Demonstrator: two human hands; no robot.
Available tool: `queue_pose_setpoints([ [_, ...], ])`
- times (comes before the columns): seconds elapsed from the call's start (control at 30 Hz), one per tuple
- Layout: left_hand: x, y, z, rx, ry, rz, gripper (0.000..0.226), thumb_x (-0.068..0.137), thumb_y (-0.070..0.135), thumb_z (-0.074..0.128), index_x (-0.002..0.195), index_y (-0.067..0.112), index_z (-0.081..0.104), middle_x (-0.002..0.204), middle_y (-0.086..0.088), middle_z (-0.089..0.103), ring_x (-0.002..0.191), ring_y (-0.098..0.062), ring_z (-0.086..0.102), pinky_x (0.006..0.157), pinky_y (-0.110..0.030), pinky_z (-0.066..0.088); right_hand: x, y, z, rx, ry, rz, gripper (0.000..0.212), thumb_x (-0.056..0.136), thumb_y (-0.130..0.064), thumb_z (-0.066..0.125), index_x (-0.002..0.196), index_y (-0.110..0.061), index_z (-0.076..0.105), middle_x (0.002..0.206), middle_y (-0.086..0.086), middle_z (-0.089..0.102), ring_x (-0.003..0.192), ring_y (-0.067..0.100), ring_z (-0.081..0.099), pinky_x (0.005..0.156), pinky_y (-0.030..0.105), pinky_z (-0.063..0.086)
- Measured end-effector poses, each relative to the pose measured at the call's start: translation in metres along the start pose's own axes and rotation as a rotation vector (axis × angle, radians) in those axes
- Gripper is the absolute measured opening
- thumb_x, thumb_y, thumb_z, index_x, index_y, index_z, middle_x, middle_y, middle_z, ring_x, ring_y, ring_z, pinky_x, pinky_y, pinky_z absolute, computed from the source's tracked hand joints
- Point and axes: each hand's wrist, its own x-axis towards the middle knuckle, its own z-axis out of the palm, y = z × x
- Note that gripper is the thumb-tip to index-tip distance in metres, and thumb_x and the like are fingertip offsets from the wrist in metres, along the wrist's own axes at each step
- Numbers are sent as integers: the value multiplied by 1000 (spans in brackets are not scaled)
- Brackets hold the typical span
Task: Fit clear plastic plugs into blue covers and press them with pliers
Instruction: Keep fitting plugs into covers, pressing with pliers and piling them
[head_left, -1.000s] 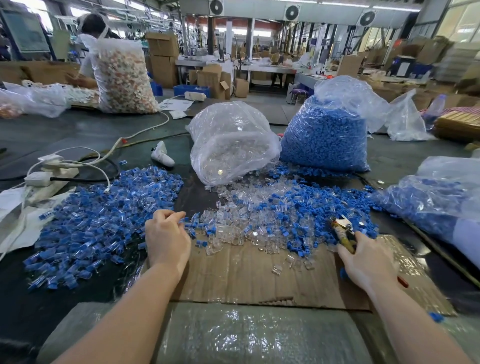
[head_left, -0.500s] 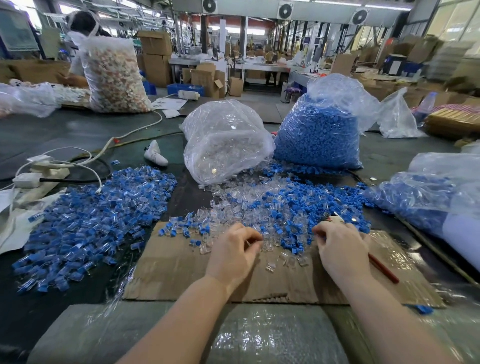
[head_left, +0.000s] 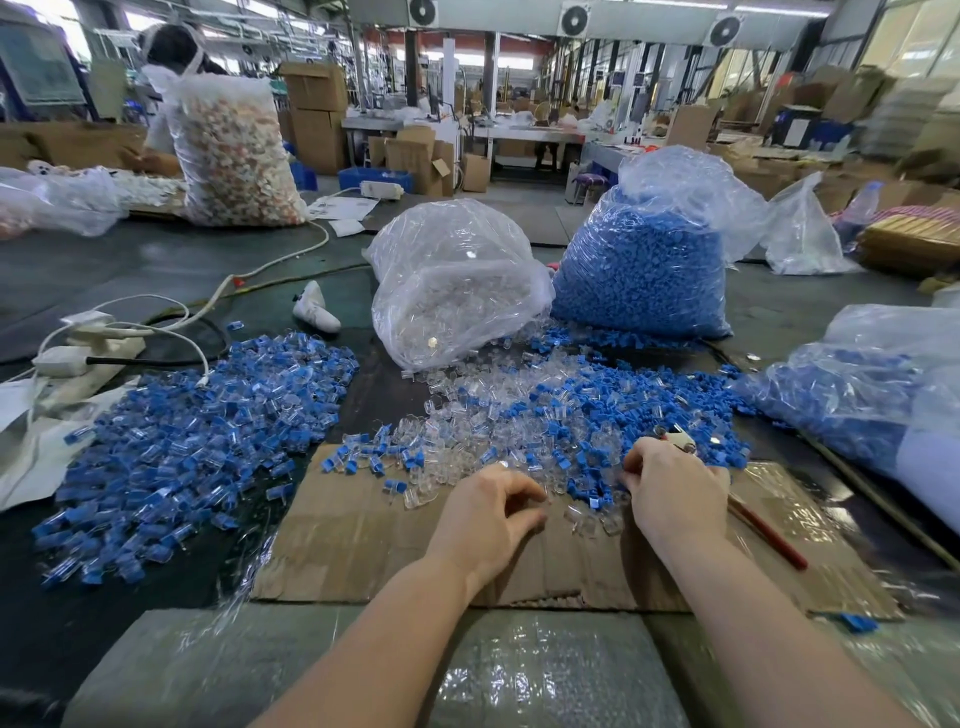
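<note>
Both hands are working at the near edge of the mixed heap (head_left: 561, 431) of clear plastic plugs and blue covers, which is spreading across the far end of the cardboard sheet (head_left: 363, 540) on the worktop (head_left: 156, 270). The left hand (head_left: 488, 514) is curling thumb and fingers together just at the heap's edge; they are closing narrow as if pinching something small, though I cannot tell whether a piece is actually between them. The right hand (head_left: 675, 493) is wrapping round the pliers (head_left: 678, 440), the metal nose poking out at twelve o'clock of the knuckles and a red handle (head_left: 769, 535) trailing out at four o'clock.

These parts are looking tiny and nearly weightless, hard and stiff rather than soft, and the clear ones are glossy, so I am judging them slippery and easy to flick away. A fingertip pinch across the flat sides seems the sensible hold, keeping the open end of a cover free for the plug. The pliers should be squeezing gently; thin clear plastic may crack.

At nine o'clock a big pile of assembled pieces (head_left: 182, 441) is sitting, and at twelve o'clock a clear bag (head_left: 457, 280) and a blue-filled bag (head_left: 644, 270) are standing side by side
</note>
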Motion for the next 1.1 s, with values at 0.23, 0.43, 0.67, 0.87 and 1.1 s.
queue_pose_setpoints([
  [0.23,0,-2,0,-193,69,-125,14,83,12,68,94,20,70,91,10,65,81,1,60,71,-3,44,-5,-2,-7,110,23,1,23,91,-21,56,114,-22,60,101,-1,67,96,18,60,95,39,42],
  [0.43,-1,-3,-2,-303,147,-176,13,79,8,71,76,21,69,89,6,57,82,-6,56,70,-3,43,-23,-21,-6,515,101,-90,16,87,-7,61,100,-12,69,94,-2,65,81,8,55,79,18,47],
  [0.67,1,-6,-2,-527,174,-267,23,84,0,63,77,21,67,70,1,67,67,-10,62,66,-19,52,-51,-45,10,790,83,-88,16,83,-7,67,83,-22,69,80,-10,67,78,7,62,75,25,51],
  [0.87,-1,-6,-1,-609,143,-271,19,86,-4,59,82,14,65,66,-6,65,61,-12,61,62,-24,56,-61,-49,11,834,172,-165,17,81,-2,69,84,-19,68,77,-16,63,76,7,61,76,33,51],
  [1.1,-4,-2,-2,-615,127,-270,15,85,-4,61,84,11,65,76,-15,66,67,-17,64,68,-28,58,-65,-50,14,725,233,-206,15,78,-8,73,82,-21,69,75,-11,67,66,-2,53,76,38,44],
])
